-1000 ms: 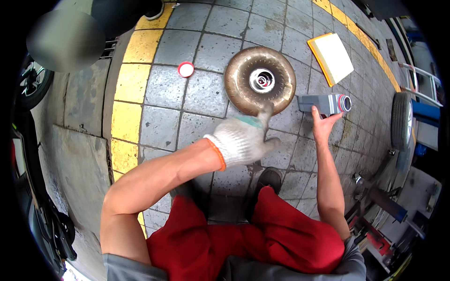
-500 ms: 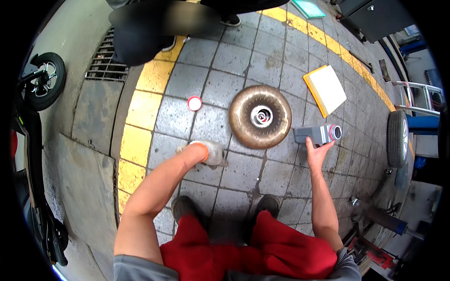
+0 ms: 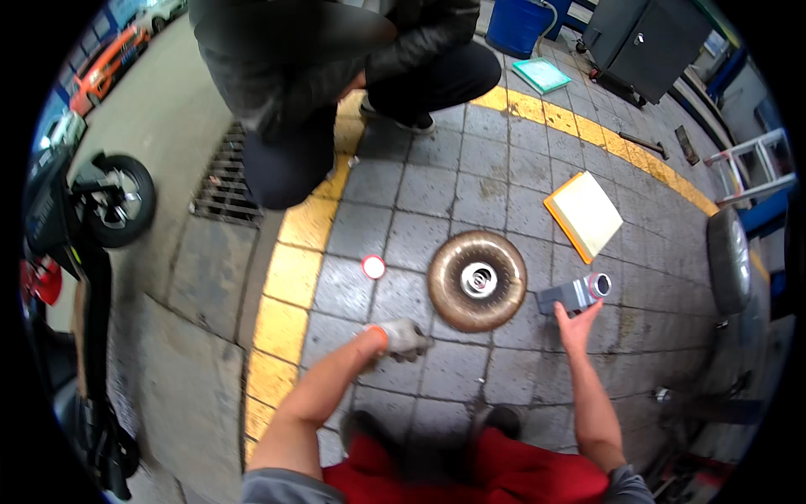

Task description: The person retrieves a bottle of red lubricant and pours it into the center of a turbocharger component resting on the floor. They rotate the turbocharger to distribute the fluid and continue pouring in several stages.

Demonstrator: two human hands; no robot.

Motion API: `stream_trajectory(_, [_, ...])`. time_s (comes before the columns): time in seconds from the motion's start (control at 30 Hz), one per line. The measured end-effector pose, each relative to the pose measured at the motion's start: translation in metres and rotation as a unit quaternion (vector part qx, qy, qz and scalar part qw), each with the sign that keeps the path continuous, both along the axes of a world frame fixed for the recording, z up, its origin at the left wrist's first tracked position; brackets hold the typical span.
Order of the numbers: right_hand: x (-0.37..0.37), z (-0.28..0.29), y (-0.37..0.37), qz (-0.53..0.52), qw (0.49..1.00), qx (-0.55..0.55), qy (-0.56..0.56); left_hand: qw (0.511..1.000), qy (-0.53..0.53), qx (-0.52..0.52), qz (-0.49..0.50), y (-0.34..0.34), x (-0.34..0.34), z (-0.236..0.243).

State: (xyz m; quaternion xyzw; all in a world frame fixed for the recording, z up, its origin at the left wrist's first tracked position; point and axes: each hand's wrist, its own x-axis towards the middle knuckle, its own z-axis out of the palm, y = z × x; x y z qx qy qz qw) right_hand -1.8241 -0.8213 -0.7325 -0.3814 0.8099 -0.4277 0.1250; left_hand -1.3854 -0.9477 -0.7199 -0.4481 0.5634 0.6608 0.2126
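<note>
My bare right hand (image 3: 576, 324) grips a grey plastic bottle (image 3: 573, 295) from below, fingers closed around it. The bottle lies tilted, its uncapped mouth with a red ring towards the right. My left hand (image 3: 405, 338), in a pale work glove with an orange cuff, hovers over the tiles. Its fingers look loosely bent and apart, and nothing shows in them. Between the hands and a little farther off lies a bronze-coloured, doughnut-shaped torque converter (image 3: 449, 294) with a metal hub in its middle. A round red-and-white cap (image 3: 374, 267) rests on the floor left of it.
A white panel filter with an orange rim (image 3: 585, 218) lies at the right, a green-rimmed one (image 3: 541, 76) farther back. Someone in dark clothes (image 3: 290, 126) crouches ahead by a floor grate (image 3: 225, 181). A motorcycle wheel (image 3: 113, 202) stands left, a car wheel (image 3: 729, 260) right.
My view has tilted up, so the floor things sit lower and more of the crouching person shows. The bottle stays in my right hand. The gloved left hand remains near the torque converter.
</note>
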Motion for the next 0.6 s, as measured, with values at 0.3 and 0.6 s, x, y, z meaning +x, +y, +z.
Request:
stream_trajectory(0.3, [-0.005,0.008,-0.003,0.023,0.997,-0.013,0.078,1.000,-0.004,-0.002,-0.002,0.000,-0.009,0.002])
stream_trajectory(0.6, [-0.001,0.009,0.003,0.017,0.997,-0.008,0.075,1.000,-0.013,0.009,-0.001,0.002,-0.010,-0.009])
